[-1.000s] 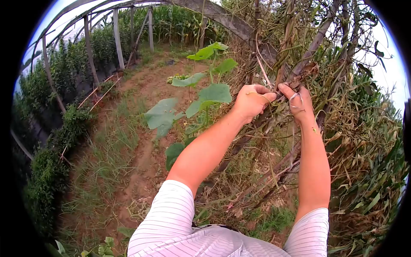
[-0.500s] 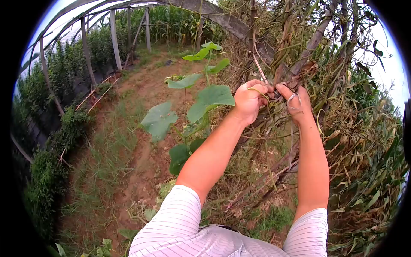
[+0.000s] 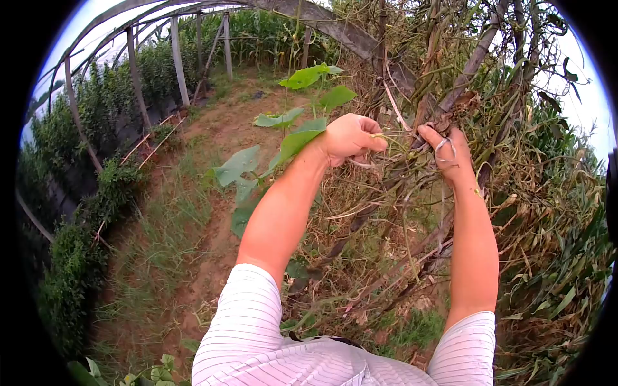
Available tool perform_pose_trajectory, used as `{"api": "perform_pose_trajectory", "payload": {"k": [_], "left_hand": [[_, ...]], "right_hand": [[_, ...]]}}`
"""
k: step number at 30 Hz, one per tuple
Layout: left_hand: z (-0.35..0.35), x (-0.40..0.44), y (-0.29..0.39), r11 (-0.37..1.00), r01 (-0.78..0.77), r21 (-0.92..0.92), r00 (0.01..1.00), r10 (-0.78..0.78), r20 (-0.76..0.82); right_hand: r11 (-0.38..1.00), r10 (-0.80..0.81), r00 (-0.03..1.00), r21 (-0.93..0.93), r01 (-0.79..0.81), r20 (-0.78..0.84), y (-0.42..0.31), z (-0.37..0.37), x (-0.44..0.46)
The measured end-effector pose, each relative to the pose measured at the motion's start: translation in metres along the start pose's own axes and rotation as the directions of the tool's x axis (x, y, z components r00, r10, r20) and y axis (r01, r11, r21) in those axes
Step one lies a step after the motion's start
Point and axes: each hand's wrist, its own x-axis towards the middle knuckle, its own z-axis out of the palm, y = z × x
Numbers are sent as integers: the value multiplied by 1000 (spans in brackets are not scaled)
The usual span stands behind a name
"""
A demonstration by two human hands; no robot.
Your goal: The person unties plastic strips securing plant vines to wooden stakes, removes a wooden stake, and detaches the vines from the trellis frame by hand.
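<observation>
My left hand (image 3: 353, 138) is closed in a pinch, and a thin yellowish vine strand (image 3: 394, 139) runs from its fingertips toward the tangle. Close to its wrist are the broad green leaves (image 3: 304, 136) of a climbing plant. My right hand (image 3: 450, 149) is closed at the dry vine stems (image 3: 440, 123), thumb and fingers pressed together there; what lies inside the grip is partly hidden. A pale thin strip (image 3: 444, 147) loops over the fingers of that hand. Left of it, a pinkish cord (image 3: 394, 103) slants down through the stems.
A wooden arch beam (image 3: 341, 32) crosses above, with a slanting pole (image 3: 473, 61) at right. Dried vines and corn-like leaves (image 3: 547, 257) crowd the right side. At left, posts (image 3: 179, 61) stand before dark green bushes (image 3: 71, 270). Grass and bare soil (image 3: 206, 238) lie below.
My left hand has drawn away to the left from my right hand, opening a gap between them. The green leaves shift beside its wrist. My right hand stays at the stems.
</observation>
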Motion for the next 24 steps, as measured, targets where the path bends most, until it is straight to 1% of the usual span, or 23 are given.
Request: {"api": "perform_pose_trajectory", "payload": {"k": [1,2,3,4,5,6,7,8,9,10,11,12,13,14,16,17,19,20,21,22,23,24], "left_hand": [[-10,-6,-7,1000,-2,8,1000,2,1],[-17,-13,-19,990,-117,79,989,109,102],[-16,-22,-21,963,-236,134,957,206,204],[-13,-28,-22,962,-236,134,957,207,203],[-10,-34,-23,962,-257,-95,961,265,81],[-8,-41,-17,903,-292,-315,955,291,-54],[-10,-42,-9,923,-250,-293,962,204,-180],[-18,-36,-13,941,-251,-227,939,180,-292],[-29,-21,-27,990,-139,26,884,136,-446],[-37,-7,-42,966,26,258,799,135,-585],[-34,-2,-54,966,27,255,798,133,-588],[-28,3,-61,815,-28,579,655,453,-605],[-16,-2,-47,776,-97,623,659,519,-544],[-4,-5,-34,732,-167,660,657,582,-479],[20,1,-14,560,-345,754,619,739,-266],[30,5,-8,562,-348,750,619,739,-267],[43,17,-2,584,-442,681,725,680,-113],[47,20,0,580,-446,681,724,682,-107],[50,23,0,507,-440,742,701,709,-69],[53,24,-1,429,-431,794,680,732,-26],[52,25,-2,377,-437,816,645,764,-8],[51,25,0,374,-440,816,646,763,-1]], "right_hand": [[999,40,999,-38,-39,2,0,0,2],[994,83,997,-76,-83,2,2,-1,3],[994,83,997,-74,-83,-1,4,0,3],[995,81,997,-54,-81,-2,6,2,4],[996,78,997,-34,-78,-3,8,2,5],[997,75,997,-32,-75,0,7,2,5],[998,53,999,-24,-53,-8,6,2,4],[999,29,999,-18,-29,-14,4,2,3],[998,48,999,-29,-49,-25,3,1,2],[999,47,999,-27,-47,-21,-4,1,-1],[997,77,997,-6,-77,-18,-13,0,-7],[995,102,995,14,-101,-20,-19,-2,-8],[997,27,1000,71,-27,11,-18,-2,-8],[997,25,1000,70,-24,-2,-17,-2,-6],[996,23,999,81,-25,25,-19,-1,-9],[997,41,999,72,-42,18,-23,-3,-13],[997,28,1000,68,-29,10,-22,-3,-14],[997,16,1000,71,-15,-3,-21,-3,-14],[998,54,998,-16,-55,-13,-31,-6,-19],[998,59,998,-14,-59,-22,-31,-5,-20],[998,53,998,39,-52,-24,-29,-4,-20],[995,44,999,92,-42,-23,-28,-3,-20]]}}
